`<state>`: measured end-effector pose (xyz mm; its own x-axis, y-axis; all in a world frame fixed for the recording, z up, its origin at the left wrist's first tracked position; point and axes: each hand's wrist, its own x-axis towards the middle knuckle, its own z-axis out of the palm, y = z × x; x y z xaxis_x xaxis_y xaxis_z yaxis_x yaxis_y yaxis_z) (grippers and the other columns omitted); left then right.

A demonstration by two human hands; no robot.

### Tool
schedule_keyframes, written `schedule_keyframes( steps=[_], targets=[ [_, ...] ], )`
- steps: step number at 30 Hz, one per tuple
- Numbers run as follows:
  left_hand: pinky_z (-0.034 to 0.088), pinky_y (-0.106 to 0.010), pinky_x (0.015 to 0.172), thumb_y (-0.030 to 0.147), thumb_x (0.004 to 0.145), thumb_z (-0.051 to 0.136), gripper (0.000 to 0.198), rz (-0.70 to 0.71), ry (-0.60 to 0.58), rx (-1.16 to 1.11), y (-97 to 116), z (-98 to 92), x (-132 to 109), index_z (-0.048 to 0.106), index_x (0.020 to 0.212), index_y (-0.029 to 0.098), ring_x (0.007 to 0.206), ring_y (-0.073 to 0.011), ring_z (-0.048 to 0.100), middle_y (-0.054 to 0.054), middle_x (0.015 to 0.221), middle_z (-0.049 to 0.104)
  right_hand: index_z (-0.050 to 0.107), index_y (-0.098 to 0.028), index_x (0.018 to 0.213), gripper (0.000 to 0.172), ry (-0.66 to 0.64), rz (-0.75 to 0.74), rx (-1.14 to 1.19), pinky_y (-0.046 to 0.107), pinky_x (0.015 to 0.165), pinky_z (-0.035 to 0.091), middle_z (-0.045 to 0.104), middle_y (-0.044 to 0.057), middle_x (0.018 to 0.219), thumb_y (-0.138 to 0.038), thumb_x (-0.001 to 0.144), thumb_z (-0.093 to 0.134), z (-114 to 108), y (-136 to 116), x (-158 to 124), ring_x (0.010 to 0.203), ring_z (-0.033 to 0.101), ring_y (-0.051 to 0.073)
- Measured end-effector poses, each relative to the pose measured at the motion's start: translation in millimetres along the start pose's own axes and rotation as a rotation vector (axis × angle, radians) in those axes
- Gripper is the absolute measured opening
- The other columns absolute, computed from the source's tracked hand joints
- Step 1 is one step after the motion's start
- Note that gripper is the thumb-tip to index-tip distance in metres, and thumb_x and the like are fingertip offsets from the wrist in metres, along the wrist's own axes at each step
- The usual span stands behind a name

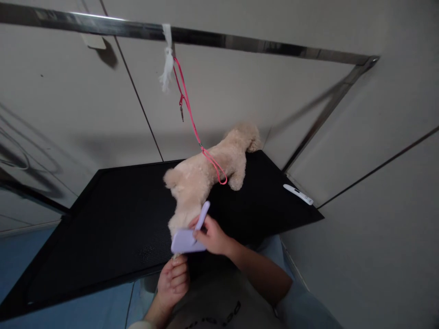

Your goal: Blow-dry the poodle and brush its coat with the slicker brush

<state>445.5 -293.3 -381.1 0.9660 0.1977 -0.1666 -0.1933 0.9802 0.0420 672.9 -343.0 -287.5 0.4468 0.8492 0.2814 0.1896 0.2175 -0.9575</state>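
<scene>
A cream curly-haired dog point(199, 176) lies or crouches on a black grooming table point(113, 219), its head turned away to the upper right and a hind leg stretched toward me. My left hand point(174, 279) is closed round the end of that leg, with the paw mostly hidden in the fingers. In my right hand point(213, 235) is a lilac slicker brush point(187, 241), gripped by its handle. The brush head lies across the lower leg, just above my left hand, and its bristle side is out of sight.
A metal bar point(240, 42) spans above the table. From it hang a white cloth tie point(167, 61) and a pink leash point(189, 109), whose loop rests against the dog's side. White clippers point(297, 194) lie at the table's right edge. Pale walls point(373, 219) stand behind and right.
</scene>
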Motion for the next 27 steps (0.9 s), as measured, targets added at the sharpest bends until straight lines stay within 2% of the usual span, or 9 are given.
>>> schedule_keyframes(
  steps=[3,4,8,12,13,17,21,25,27],
  targets=[
    [0.02,-0.012,0.04,0.026,0.094,0.082,0.055,-0.053,-0.063,0.059,-1,4.1,5,0.03,0.075,0.023,0.041,-0.0011,0.002,0.015,0.054,0.018,0.064,-0.024,0.106,0.023,0.286,-0.069,-0.044,0.038,0.089,0.063,0.076,0.007,0.105,-0.037,0.089,0.071,-4,-8,8,0.095,0.075,0.022],
    [0.021,-0.012,0.041,0.028,0.094,0.083,0.058,-0.078,-0.084,0.082,-2,5.4,6,0.028,0.075,0.023,0.041,-0.0012,0.003,0.014,0.054,0.018,0.064,-0.024,0.108,0.023,0.288,-0.102,-0.073,0.038,0.089,0.063,0.077,0.008,0.107,-0.037,0.089,0.07,-4,-11,11,0.096,0.075,0.023],
    [0.021,-0.014,0.043,0.034,0.096,0.082,0.066,-0.114,-0.149,0.151,-6,6.4,10,0.021,0.074,0.022,0.043,-0.0027,0.006,0.012,0.056,0.015,0.068,-0.024,0.103,0.022,-0.121,-0.085,-0.247,0.034,0.076,0.062,0.078,0.004,0.092,-0.033,0.086,0.077,-4,-26,18,0.08,0.076,0.022],
    [0.022,-0.015,0.045,0.04,0.094,0.084,0.069,-0.09,-0.133,0.207,-7,-1.4,11,0.022,0.073,0.022,0.046,-0.0037,0.007,0.011,0.058,0.014,0.067,-0.022,0.109,0.02,0.203,-0.043,-0.344,0.035,0.078,0.061,0.078,0.008,0.1,-0.033,0.093,0.071,-5,-45,26,0.083,0.076,0.022],
    [0.023,-0.016,0.045,0.042,0.093,0.085,0.068,-0.091,-0.124,0.233,-7,-4.4,12,0.023,0.072,0.022,0.046,-0.0039,0.007,0.011,0.058,0.015,0.067,-0.022,0.11,0.021,0.17,-0.053,-0.362,0.035,0.079,0.061,0.079,0.008,0.102,-0.033,0.093,0.072,-5,-50,26,0.085,0.076,0.022],
    [0.025,-0.019,0.046,0.053,0.087,0.087,0.064,-0.062,-0.026,0.424,-10,-15.9,19,0.034,0.07,0.022,0.045,-0.0046,0.012,0.012,0.057,0.02,0.066,-0.024,0.096,0.019,-0.22,0.012,-0.433,0.03,0.072,0.057,0.076,0.002,0.086,-0.03,0.086,0.08,-4,-59,20,0.076,0.072,0.02],
    [0.03,-0.023,0.049,0.074,0.079,0.083,0.064,0.277,0.23,0.805,-18,-19.5,28,0.05,0.066,0.021,0.046,-0.0079,0.028,0.009,0.052,0.035,0.064,-0.022,0.105,0.014,0.038,0.101,-0.497,0.03,0.076,0.056,0.078,0.007,0.1,-0.03,0.095,0.07,-6,-72,20,0.084,0.074,0.02],
    [0.034,-0.026,0.055,0.088,0.082,0.069,0.073,0.582,0.435,1.282,-23,-12.9,32,0.058,0.057,0.019,0.054,-0.0134,0.044,-0.001,0.053,0.051,0.064,-0.021,0.094,0.019,-0.402,0.096,-0.705,0.03,0.073,0.053,0.077,0.005,0.09,-0.034,0.09,0.078,5,-100,24,0.079,0.071,0.02],
    [0.036,-0.027,0.056,0.081,0.089,0.066,0.067,0.716,0.47,1.449,-23,-8.1,32,0.066,0.065,0.018,0.056,-0.0151,0.048,-0.002,0.058,0.057,0.066,-0.019,0.1,0.018,-0.339,0.118,-0.872,0.033,0.076,0.053,0.079,0.009,0.095,-0.036,0.096,0.071,14,-115,28,0.083,0.073,0.023]
  ],
)
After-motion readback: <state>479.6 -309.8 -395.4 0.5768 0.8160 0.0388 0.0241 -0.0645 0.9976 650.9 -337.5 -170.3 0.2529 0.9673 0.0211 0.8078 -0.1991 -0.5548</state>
